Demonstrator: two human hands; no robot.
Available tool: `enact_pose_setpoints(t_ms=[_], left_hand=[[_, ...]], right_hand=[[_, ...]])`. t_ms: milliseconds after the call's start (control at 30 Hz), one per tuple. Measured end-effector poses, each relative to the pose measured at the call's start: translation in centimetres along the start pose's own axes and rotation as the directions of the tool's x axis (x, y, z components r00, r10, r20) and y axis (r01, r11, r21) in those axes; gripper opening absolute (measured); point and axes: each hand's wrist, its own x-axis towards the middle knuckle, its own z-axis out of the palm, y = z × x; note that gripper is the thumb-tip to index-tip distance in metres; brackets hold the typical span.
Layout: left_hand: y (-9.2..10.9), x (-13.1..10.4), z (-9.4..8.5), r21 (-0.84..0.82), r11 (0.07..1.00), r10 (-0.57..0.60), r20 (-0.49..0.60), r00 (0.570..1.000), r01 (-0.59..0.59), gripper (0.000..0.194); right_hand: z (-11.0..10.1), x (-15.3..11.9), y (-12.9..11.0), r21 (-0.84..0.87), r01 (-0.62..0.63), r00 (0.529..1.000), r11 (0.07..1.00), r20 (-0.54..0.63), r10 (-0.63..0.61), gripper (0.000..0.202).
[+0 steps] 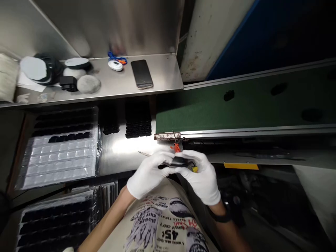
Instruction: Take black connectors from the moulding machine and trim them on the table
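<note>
Both of my hands wear white gloves and meet in front of my body. My left hand [151, 173] and my right hand [201, 176] grip a small black part [179, 161] from either side, with fingers and thumbs closed on its ends. Its exact kind is not clear, since the fingers cover much of it. Just beyond the fingertips lies an orange-handled tool [176, 147] with a thin metal shaft. A thin pointed tool [144, 153] shows past my left hand. A bit of yellow [194, 169] appears beside my right fingers.
A green conveyor belt [194, 108] carries several black parts on the right. Stacked black parts [138, 120] stand on the metal bench. At left are a clear compartment tray [63, 150] and a lower tray [55, 220]. A phone [142, 74] lies on the metal shelf [165, 70].
</note>
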Motion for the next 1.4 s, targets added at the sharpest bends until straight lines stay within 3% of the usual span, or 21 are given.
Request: enact_pose_setpoints(t_ms=[67,167,233,333,433,500,633,767,833,933,967,1033,1167,1233,1267,1300,1400], left_hand=[[-2.2,-1.0,-0.2,-0.047,0.982,-0.183,0.003,0.983,0.183,0.016],[-5.4,-2.9,-1.7,-0.098,0.91,-0.41,-0.046,0.911,0.404,0.023],[-7.1,-4.2,-3.6,-0.144,0.872,-0.483,-0.099,0.87,0.468,0.035],[-9.0,-5.7,-7.3,-0.168,0.836,-0.545,-0.148,0.825,0.522,0.068],[-10.8,-6.2,-10.3,-0.061,0.858,-0.514,-0.128,0.848,0.511,0.066],[-12.1,-6.1,-11.2,-0.034,0.877,-0.478,-0.154,0.865,0.478,0.059],[-15.7,-5.7,-11.0,-0.08,0.92,-0.391,-0.129,0.911,0.384,0.053],[-21.6,-5.1,-10.4,0.006,0.953,-0.3,-0.13,0.945,0.303,0.049],[-25.3,-4.3,-10.5,0.082,0.93,-0.328,-0.251,0.911,0.358,0.049],[-30.6,-2.8,-11.1,0.077,0.881,-0.4,-0.406,0.822,0.467,0.039],[-32.0,-2.3,-11.3,0.074,0.862,-0.422,-0.442,0.792,0.501,0.036],[-34.3,-1.5,-11.7,0.078,0.828,-0.454,-0.488,0.746,0.555,0.032],[-36.3,-0.7,-12.2,0.132,0.776,-0.475,-0.521,0.709,0.617,0.027],[-36.5,-0.4,-12.3,0.179,0.765,-0.457,-0.527,0.717,0.619,0.023],[-36.6,-0.2,-12.4,0.201,0.763,-0.444,-0.53,0.723,0.615,0.02],[-36.6,0.1,-12.6,0.218,0.762,-0.43,-0.533,0.728,0.609,0.019],[-37.0,1.1,-13.0,0.22,0.755,-0.417,-0.566,0.711,0.618,0.025]], right_hand=[[2.0,0.4,0.4,-0.076,-0.017,0.999,0.997,0.042,0.02,0.044],[6.0,1.6,1.6,-0.199,-0.042,0.989,0.979,0.131,0.069,0.032],[9.0,2.5,2.6,-0.248,-0.06,0.975,0.967,0.194,0.11,0.026],[13.0,3.5,3.8,-0.292,-0.069,0.92,0.954,0.352,0.174,0.028],[15.6,3.7,4.5,-0.321,-0.038,0.85,0.946,0.487,0.2,0.047],[16.7,3.6,4.9,-0.333,-0.035,0.848,0.942,0.489,0.204,0.055],[18.3,3.0,6.4,-0.287,-0.173,0.88,0.942,0.384,0.279,0.052],[17.8,2.7,6.9,-0.233,-0.294,0.906,0.927,0.24,0.348,0.051],[15.4,3.8,6.4,-0.272,-0.245,0.945,0.931,0.146,0.291,0.047],[8.6,8.3,5.3,-0.456,-0.136,0.989,0.88,-0.017,0.144,0.035],[5.6,10.6,5.0,-0.552,-0.132,0.991,0.823,-0.08,0.106,0.034],[-0.6,15.7,4.7,-0.757,-0.235,0.97,0.609,-0.218,0.104,0.036],[-11.4,24.8,5.7,-0.829,-0.391,0.92,0.4,-0.371,0.13,0.052],[-15.5,27.9,7.0,-0.861,-0.372,0.928,0.346,-0.349,0.128,0.071],[-17.3,29.3,7.8,-0.89,-0.321,0.947,0.325,-0.292,0.134,0.079],[-19.1,30.5,8.7,-0.944,-0.191,0.974,0.269,-0.147,0.175,0.083],[-23.6,34.1,11.4,-0.982,-0.064,0.953,0.179,-0.007,0.302,0.076]])
